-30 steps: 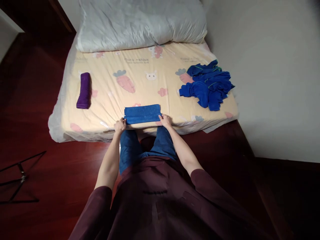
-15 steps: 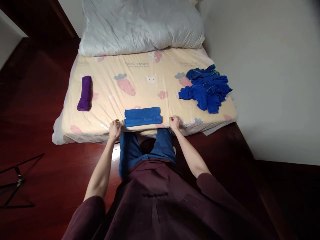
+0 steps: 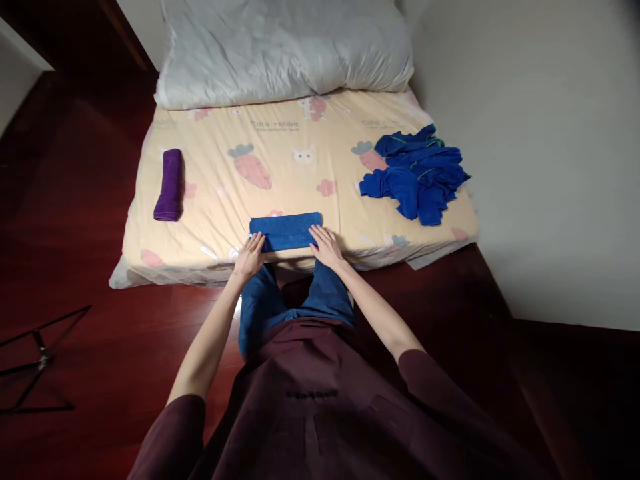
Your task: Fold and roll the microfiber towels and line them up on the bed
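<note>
A blue towel (image 3: 287, 231), folded into a flat strip, lies along the near edge of the bed. On its left end rests my left hand (image 3: 250, 255), fingers stretched out flat. My right hand (image 3: 326, 246) lies the same way over the towel's right end, fingers extended. Neither hand grips the cloth. To the left, a purple towel (image 3: 170, 185) is folded into a narrow bundle. A crumpled heap of blue cloths (image 3: 417, 175) with green edging sits at the right side of the bed.
The mattress (image 3: 200, 163) has a yellow sheet printed with carrots and rabbits. A large pale quilt (image 3: 285, 53) is piled at the far end. A white wall (image 3: 540, 160) rises on the right. Black metal stand legs (image 3: 40, 360) stand on the dark red floor at left.
Both hands have come inward from beside the blue towel onto its two ends. Their fingers were curled before and are now laid flat. The towel stays in place.
</note>
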### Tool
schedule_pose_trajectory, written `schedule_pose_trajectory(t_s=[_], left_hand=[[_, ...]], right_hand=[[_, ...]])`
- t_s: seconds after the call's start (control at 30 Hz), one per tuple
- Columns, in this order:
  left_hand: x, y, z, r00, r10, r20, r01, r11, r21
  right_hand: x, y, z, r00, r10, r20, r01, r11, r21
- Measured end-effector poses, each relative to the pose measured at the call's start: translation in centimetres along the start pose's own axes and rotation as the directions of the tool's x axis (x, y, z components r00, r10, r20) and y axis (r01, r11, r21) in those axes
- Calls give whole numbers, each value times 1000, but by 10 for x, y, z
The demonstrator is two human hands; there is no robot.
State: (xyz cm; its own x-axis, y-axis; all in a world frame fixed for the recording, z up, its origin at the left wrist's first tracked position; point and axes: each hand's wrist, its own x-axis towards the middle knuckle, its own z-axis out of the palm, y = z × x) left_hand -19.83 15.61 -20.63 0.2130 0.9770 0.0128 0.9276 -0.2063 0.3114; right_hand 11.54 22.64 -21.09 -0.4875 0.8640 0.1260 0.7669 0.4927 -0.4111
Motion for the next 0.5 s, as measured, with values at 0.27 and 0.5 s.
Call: schedule_pose_trajectory(t_s=[0.27,0.5], left_hand=[[21,10,14,990,-138,38,135,989,66],[27,7,8,990,-136,40,130,983,127]], right_hand=[[23,-8,21,980,136,147,-108,977,-184],[30,-10,23,976,156,155,-108,954,-280]])
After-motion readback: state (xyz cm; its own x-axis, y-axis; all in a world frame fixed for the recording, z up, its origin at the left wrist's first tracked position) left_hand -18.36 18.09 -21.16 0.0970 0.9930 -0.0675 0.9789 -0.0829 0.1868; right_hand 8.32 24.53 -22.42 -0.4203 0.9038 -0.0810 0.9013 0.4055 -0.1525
